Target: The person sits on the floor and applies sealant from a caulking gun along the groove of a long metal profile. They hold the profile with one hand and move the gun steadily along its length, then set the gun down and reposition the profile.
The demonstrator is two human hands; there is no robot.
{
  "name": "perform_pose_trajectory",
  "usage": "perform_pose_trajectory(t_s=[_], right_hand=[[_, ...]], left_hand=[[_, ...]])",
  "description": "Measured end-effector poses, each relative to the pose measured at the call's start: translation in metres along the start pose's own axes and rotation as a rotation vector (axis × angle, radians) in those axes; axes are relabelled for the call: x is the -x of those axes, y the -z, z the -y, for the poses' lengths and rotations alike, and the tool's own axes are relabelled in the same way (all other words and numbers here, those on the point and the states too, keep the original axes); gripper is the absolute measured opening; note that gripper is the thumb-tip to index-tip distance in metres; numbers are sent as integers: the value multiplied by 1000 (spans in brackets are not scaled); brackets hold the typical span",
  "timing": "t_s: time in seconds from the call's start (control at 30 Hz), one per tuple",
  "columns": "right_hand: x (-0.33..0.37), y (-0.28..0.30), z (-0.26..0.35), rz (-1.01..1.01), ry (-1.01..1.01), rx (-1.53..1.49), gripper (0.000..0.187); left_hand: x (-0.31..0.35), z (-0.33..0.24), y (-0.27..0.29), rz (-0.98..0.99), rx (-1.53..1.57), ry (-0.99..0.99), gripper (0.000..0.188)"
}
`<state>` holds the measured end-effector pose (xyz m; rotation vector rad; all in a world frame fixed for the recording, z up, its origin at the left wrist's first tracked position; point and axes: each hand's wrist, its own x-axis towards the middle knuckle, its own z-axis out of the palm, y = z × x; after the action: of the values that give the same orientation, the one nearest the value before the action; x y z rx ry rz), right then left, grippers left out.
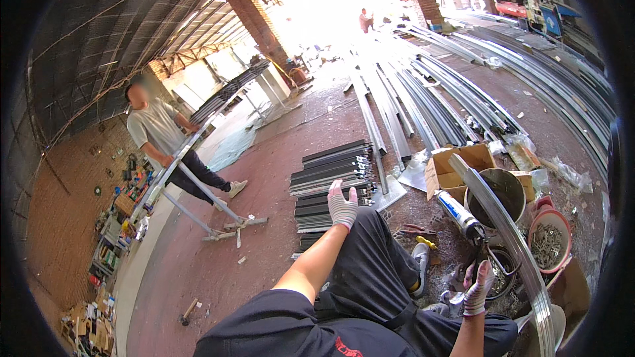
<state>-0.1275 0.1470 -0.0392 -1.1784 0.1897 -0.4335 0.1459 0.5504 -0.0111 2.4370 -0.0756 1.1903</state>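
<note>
1. Left hand (342,210): striped glove, raised by the left knee (374,238), in front of the dark strips in this view. Fingers extended and parted, nothing seen between them. Contact with the strips or the knee: cannot tell.
2. Right hand (477,287): matching glove, at the handle end of a caulking gun. Fingers partly curled, thumb apart; whether they grip the handle, cannot tell.
3. Caulking gun (454,212): blue-and-white cartridge, slanting beside a dark bucket (514,188), nozzle end away from the wearer.
4. Dark strips (331,172): laid side by side on the reddish floor (264,251), ahead of the left knee.
5. Silver profile (508,231): long, crosses in front of the bucket and passes just right of the right hand.
6. Nearby: open cardboard box (433,180); reddish pail (567,228) containing small metal pieces (547,248); pliers (417,230).
7. Farther left: co-worker (159,125) standing at a metal trestle (208,195); hammer (189,311) on the floor.
</note>
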Motion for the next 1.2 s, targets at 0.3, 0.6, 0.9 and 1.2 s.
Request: perform_pose_trajectory(t_s=[0.3,0.6,0.9,1.2], right_hand=[[1,2,7,-14,8,-12,61],[1,5,12,0,-41,-17,61],[-1,6,12,-6,-65,-102,51],[1,8,16,0,-62,-61,54]], left_hand=[[-49,-119,40,-82,547,-33,14],[-80,-313,182,-116,1368,-510,13],[-48,-390,285,-37,1787,-435,32],[-23,-403,283,-133,1927,-384,38]])
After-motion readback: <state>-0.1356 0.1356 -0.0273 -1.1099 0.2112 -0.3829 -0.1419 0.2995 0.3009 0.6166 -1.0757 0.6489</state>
